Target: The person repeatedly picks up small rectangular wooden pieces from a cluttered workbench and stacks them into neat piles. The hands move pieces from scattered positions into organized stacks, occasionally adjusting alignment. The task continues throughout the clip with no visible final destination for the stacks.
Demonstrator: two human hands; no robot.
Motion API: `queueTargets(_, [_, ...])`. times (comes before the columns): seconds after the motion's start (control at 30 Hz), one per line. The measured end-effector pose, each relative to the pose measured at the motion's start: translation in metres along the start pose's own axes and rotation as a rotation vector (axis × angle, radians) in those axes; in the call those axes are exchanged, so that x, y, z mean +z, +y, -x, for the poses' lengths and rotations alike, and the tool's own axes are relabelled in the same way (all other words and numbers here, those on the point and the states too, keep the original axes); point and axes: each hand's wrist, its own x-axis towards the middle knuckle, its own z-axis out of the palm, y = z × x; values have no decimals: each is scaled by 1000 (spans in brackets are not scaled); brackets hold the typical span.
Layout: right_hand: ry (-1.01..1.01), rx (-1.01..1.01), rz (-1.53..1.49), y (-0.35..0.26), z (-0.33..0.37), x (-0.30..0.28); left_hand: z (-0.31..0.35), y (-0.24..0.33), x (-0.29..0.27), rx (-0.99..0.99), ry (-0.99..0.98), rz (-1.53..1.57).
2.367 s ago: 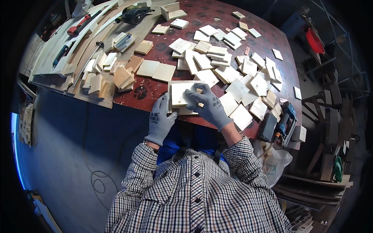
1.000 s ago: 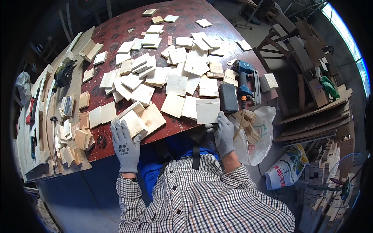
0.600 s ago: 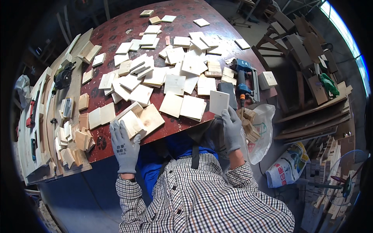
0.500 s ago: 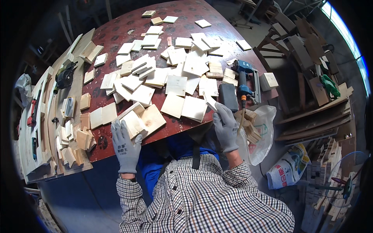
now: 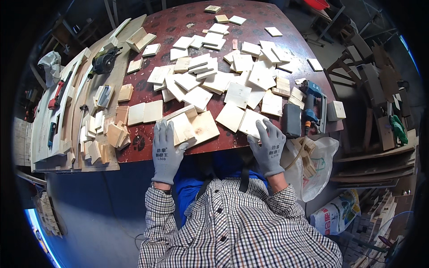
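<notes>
My left hand (image 5: 165,154), in a grey work glove, grips a small assembly of pale boards (image 5: 206,126) at the table's near edge. Its fingers lie along the left side, and the thumb reaches across the near corner. To the right, my gloved right hand (image 5: 269,149) has its fingers apart at the near corner of a loose square board (image 5: 253,124); nothing shows between them. Another square board (image 5: 230,117) lies beside that one. Beyond both hands, a loose heap of square wooden boards (image 5: 261,75) covers the middle of the table.
A blue nail gun (image 5: 315,105) lies at the right of the dark red table (image 5: 147,154), next to a dark grey block (image 5: 292,120). A plastic bag (image 5: 324,154) with wood pieces hangs below. At left are wood offcuts (image 5: 118,134) and a dark green power tool (image 5: 105,61).
The thin wood piece that my right hand held is no longer in its fingers, which have spread over the table edge. My left hand stays on the assembly. The whole view has shifted.
</notes>
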Motion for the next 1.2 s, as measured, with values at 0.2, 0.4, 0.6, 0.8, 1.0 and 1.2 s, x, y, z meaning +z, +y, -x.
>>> queueTargets(0.2, [-177, -210, -295, -63, -31, 19, -1, -1, -2, -1, 9, 90])
queueTargets(0.4, [-272, -315, -313, -101, -37, 69, 14, -1, -9, -51, 32, 60])
queueTargets(0.6, [-344, -283, -252, -118, -34, 90, 30, 11, -9, -114, 47, -3])
queueTargets(0.8, [-324, -245, -255, -125, -28, 99, 27, 32, -8, -108, 66, -109])
queueTargets(1.0, [-395, -220, -230, -120, -34, 93, 35, 22, 6, -129, 54, -148])
queueTargets(1.2, [-410, -335, -178, -108, -55, 96, 37, 16, 0, -85, 31, -83])
